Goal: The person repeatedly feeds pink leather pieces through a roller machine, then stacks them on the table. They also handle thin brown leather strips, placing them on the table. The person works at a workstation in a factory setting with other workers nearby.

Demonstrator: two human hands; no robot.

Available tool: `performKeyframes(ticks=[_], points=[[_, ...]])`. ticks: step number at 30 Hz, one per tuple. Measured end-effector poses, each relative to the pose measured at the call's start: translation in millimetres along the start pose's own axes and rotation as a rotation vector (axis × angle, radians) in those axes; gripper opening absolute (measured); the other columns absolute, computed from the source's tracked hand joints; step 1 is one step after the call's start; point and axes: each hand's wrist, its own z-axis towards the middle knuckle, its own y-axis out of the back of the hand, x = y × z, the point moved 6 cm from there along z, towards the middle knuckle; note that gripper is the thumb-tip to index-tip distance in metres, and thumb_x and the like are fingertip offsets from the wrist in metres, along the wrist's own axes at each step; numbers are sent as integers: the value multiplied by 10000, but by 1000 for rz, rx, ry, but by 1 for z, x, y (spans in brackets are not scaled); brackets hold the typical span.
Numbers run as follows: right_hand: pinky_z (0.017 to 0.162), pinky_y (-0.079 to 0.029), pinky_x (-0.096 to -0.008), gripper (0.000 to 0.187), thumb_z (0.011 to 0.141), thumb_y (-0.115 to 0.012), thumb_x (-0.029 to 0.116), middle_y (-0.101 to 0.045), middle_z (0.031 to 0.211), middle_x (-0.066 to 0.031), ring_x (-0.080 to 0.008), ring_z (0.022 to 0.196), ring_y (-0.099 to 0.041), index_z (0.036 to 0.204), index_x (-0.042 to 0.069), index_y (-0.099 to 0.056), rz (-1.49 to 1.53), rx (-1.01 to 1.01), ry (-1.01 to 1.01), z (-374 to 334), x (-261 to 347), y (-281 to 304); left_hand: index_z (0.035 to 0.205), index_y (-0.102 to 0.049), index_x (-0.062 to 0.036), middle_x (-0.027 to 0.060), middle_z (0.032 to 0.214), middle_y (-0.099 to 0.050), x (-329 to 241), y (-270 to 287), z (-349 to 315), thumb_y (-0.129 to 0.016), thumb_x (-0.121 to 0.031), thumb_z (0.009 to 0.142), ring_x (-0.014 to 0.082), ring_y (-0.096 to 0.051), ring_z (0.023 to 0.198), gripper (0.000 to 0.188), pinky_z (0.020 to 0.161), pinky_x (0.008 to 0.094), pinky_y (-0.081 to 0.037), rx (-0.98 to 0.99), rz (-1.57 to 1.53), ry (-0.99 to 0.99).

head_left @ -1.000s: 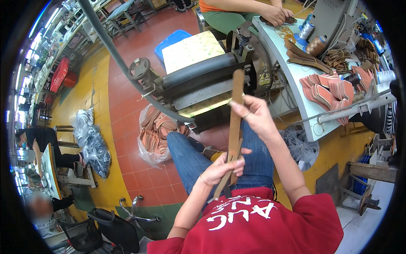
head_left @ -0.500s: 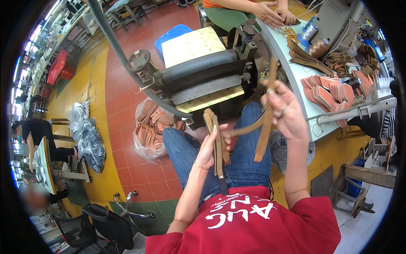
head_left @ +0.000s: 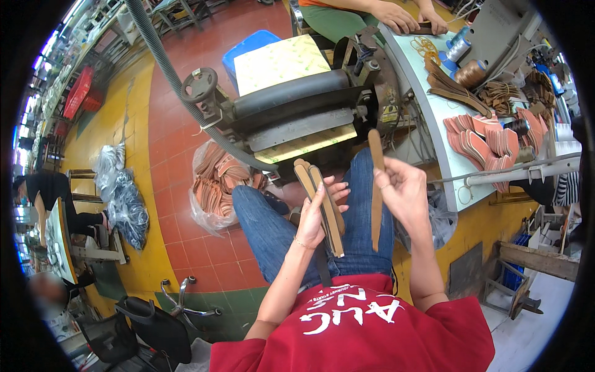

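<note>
Roller machine: I see the roller machine (head_left: pixel 297 115) just ahead of both hands, its dark roller lying across above a yellowish feed plate.
Work table: a pale work table (head_left: pixel 434 124) runs ahead and to the right of my right hand, spread with stacks of reddish-brown leather pieces (head_left: pixel 486 139) and thread spools (head_left: pixel 462 59).
Bag of straps: to the left of my left hand, down on the red tiled floor, sits a clear plastic bag (head_left: pixel 214 186) filled with tan straps.
Co-worker: beyond the machine, far ahead of my hands, another person's hands (head_left: pixel 409 15) rest on the table's far end.
Left hand: my left hand (head_left: pixel 316 214) is closed around a bundle of tan leather strips (head_left: pixel 322 208), thumb across them; the bundle lies over my lap, its far end pointing at the machine.
Right hand: my right hand (head_left: pixel 403 192) pinches a single brown leather strip (head_left: pixel 375 186) between thumb and fingers, held upright just right of the bundle and apart from it.
</note>
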Motion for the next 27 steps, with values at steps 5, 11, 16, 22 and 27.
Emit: performKeyframes(ticks=[5,11,16,22,27], points=[[713,-540,-441,380,930,-558,296,-620,872,-227,-359,811,-657,1086,-46,-617,-496,217,337,-31,30,-58,1366,-422,-70,140,1255,-565,14,-17,3,-362,-535,996,253,-564,1151,597,968,400,-486,160,-123,41],[699,-519,-362,331,873,-681,226,-619,840,-139,-270,780,-652,1136,28,-649,-225,49,195,-24,15,-9,1354,-398,-50,52,853,-535,20,-26,-28,-680,-414,876,203,-617,802,663,728,323,-533,498,-266,185],[753,-516,-287,387,906,-664,194,-673,970,-92,-147,839,-639,1228,-5,-585,288,485,33,7,-16,-40,1393,-368,2,92,906,-571,32,-35,-48,-639,-228,905,202,-634,762,605,691,342,-561,556,-121,344],[733,-530,-258,345,922,-658,165,-691,953,-78,-100,874,-641,1193,-42,-608,416,460,-158,-1,-45,-37,1443,-316,16,184,1108,-608,33,-22,-44,-526,-187,966,233,-681,821,559,723,381,-593,261,-9,367],[725,-516,-230,265,908,-656,97,-681,911,-47,-72,821,-629,1136,-36,-635,433,321,-42,-3,-26,-13,1422,-361,4,170,1322,-533,26,-11,-31,-479,-244,1000,285,-542,1209,503,986,430,-496,156,-104,197]])
